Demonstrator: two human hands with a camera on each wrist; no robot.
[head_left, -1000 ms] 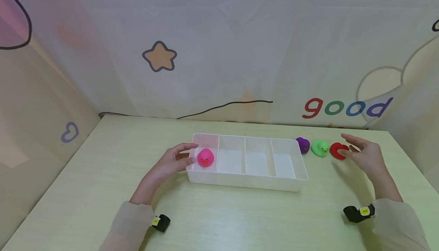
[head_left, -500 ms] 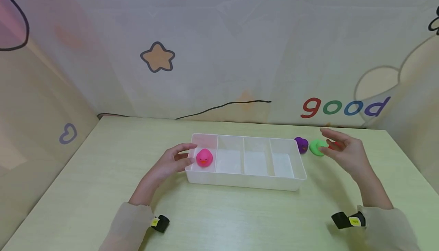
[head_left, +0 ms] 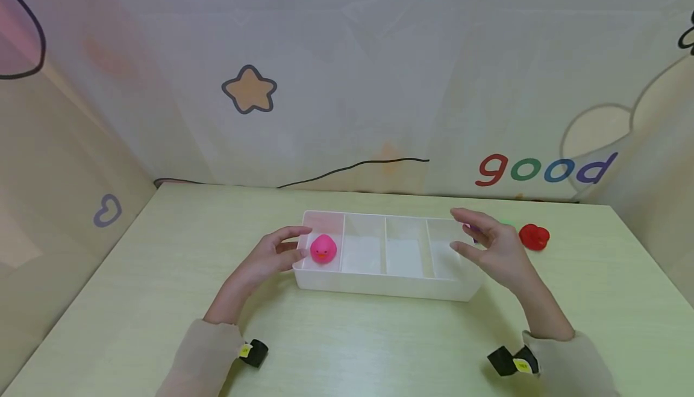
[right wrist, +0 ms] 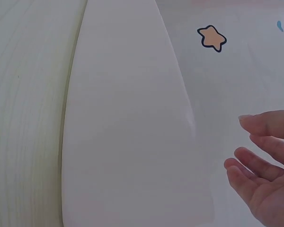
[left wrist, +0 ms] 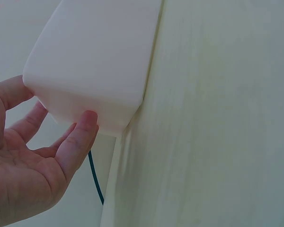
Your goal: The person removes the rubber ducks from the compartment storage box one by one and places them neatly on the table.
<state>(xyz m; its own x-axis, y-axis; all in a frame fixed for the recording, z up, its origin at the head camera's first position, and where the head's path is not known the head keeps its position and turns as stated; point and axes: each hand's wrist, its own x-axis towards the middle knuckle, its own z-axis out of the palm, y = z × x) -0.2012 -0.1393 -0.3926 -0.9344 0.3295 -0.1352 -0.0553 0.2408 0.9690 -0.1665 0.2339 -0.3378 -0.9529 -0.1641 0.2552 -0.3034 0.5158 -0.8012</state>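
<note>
A long white tray (head_left: pixel 379 287) with a row of compartments stands on the table. In its leftmost compartment sits a pink rubber duck (head_left: pixel 323 249). My left hand (head_left: pixel 273 252) touches the tray's left end, fingers spread; the left wrist view shows the thumb against the end wall. Above the right end of the tray hovers my right hand (head_left: pixel 490 243), thumb and fingers apart, holding nothing. Behind it a purple duck (head_left: pixel 475 234) and a green duck (head_left: pixel 508 223) are mostly hidden. A red duck (head_left: pixel 534 237) lies to its right.
The pale wooden table (head_left: pixel 347 349) reaches back to a printed cloth backdrop (head_left: pixel 347 84). The tray's other compartments show bare floors, the rightmost partly covered by the right hand.
My right hand has moved left from beside the red duck, past the green and purple ducks, to above the tray's right end. The left hand stays put.
</note>
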